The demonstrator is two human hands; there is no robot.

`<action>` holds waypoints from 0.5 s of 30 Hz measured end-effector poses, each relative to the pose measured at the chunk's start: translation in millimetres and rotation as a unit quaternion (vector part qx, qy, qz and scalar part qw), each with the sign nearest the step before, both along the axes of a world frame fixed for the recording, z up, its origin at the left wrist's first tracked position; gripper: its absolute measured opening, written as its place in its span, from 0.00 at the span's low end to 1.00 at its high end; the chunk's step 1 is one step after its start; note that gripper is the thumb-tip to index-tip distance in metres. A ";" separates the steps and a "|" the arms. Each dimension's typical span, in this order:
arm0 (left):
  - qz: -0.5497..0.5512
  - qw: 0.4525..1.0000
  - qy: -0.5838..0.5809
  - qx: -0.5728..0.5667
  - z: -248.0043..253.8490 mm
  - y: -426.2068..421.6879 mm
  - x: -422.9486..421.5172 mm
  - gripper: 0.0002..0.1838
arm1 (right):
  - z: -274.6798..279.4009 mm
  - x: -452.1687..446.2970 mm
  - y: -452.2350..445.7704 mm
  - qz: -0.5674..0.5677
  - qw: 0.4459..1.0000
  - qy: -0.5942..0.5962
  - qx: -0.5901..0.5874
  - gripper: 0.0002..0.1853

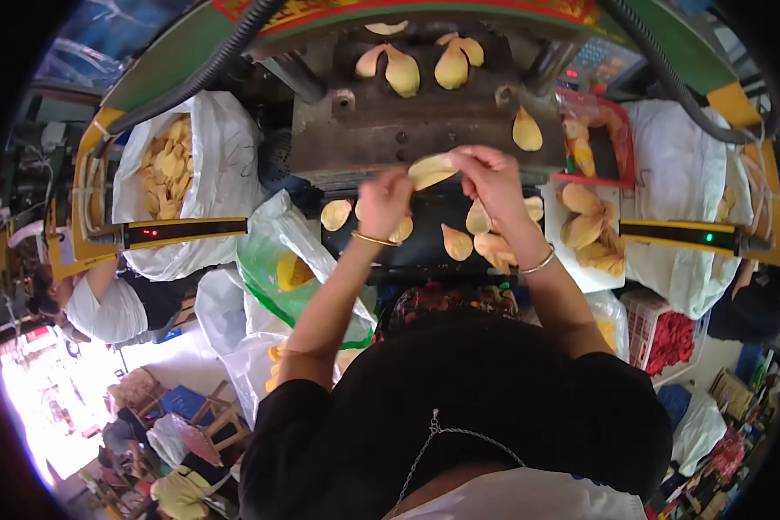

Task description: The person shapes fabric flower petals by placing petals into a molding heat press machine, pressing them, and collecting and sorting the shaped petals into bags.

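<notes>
Between my two hands is a pale yellow artificial petal [433,171], held above the front edge of the dark metal press plate [338,143]. My left hand [385,204] pinches its left end, and my right hand [492,180] grips its right end from above. Two petal pairs, one of them a yellow petal [402,71], lie at the back of the plate. A single petal [527,130] rests at its right. Beneath my hands, several loose petals, including a pinkish-yellow petal [457,243], are spread over the black ledge [416,247], partly hidden by my wrists.
Sacks stand either side: a white sack [225,147] of petals at left, another white sack [676,173] at right. Sensor bars [186,232] flank the press. A red-rimmed tray [628,143] and a stack of petals [585,217] are at right. Another person [108,303] is at far left.
</notes>
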State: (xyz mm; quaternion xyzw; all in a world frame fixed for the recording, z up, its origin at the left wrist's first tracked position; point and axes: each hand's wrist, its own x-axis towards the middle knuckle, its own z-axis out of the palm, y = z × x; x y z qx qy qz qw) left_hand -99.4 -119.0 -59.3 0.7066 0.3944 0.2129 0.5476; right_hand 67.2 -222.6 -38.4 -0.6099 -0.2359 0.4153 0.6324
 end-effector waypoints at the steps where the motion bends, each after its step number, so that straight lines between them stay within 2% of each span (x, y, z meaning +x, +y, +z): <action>1: 0.028 0.991 -0.035 0.130 7.3 25.5 5.2 0.08 | 12.3 11.3 12.4 -0.029 0.999 -0.030 0.018 0.08; 2: 0.049 0.964 -0.062 0.253 23.4 55.2 17.7 0.07 | 28.5 24.2 28.2 -0.063 0.996 -0.053 0.032 0.08; 4: 0.074 0.911 -0.042 0.403 66.4 96.3 48.1 0.11 | 67.5 48.2 74.1 -0.091 0.968 -0.218 0.085 0.09; 5: 0.078 0.907 -0.049 0.410 65.2 109.6 61.3 0.11 | 60.9 63.3 106.1 -0.133 0.929 -0.309 0.154 0.09; 6: 0.071 0.867 -0.049 0.490 60.4 122.6 74.7 0.12 | 55.1 76.9 135.9 -0.174 0.874 -0.396 0.222 0.08; 7: 0.067 0.820 -0.046 0.567 54.6 135.5 87.2 0.13 | 57.1 90.0 159.5 -0.173 0.869 -0.401 0.233 0.08; 8: 0.062 0.768 -0.040 0.636 55.9 143.8 96.7 0.13 | 59.0 101.1 179.9 -0.210 0.788 -0.526 0.239 0.07; 10: 0.071 0.774 -0.040 0.628 51.5 148.4 102.9 0.14 | 54.8 100.5 194.6 -0.266 0.592 -0.730 0.215 0.06; 11: 0.077 0.783 -0.038 0.617 47.6 145.1 102.4 0.14 | 54.0 93.8 193.2 -0.259 0.601 -0.728 0.206 0.06; 13: 0.078 0.804 -0.025 0.589 37.6 136.8 99.1 0.15 | 63.4 81.9 182.6 0.002 0.685 -0.728 0.038 0.09; 15: 0.095 0.833 -0.112 0.533 44.4 139.6 102.0 0.12 | 82.2 73.1 166.8 0.061 0.707 -0.704 0.013 0.11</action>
